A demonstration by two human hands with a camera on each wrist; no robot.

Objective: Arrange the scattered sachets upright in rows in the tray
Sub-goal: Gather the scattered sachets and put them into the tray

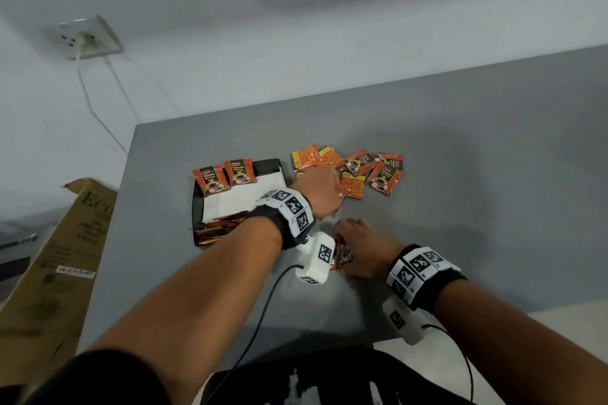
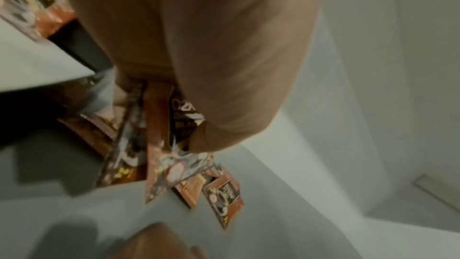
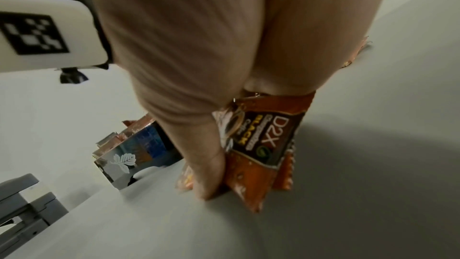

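Grey table (image 1: pixel 460 158): right hand (image 1: pixel 365 248) fingers grip a sachet bundle (image 3: pixel 259 145); left hand (image 1: pixel 317 189) fingers' grip unclear.

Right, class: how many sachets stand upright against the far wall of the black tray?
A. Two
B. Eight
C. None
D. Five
A: in the head view two sachets stand side by side, fronts showing, at the far end of the tray; the sachets at its near end lie packed edge-on.
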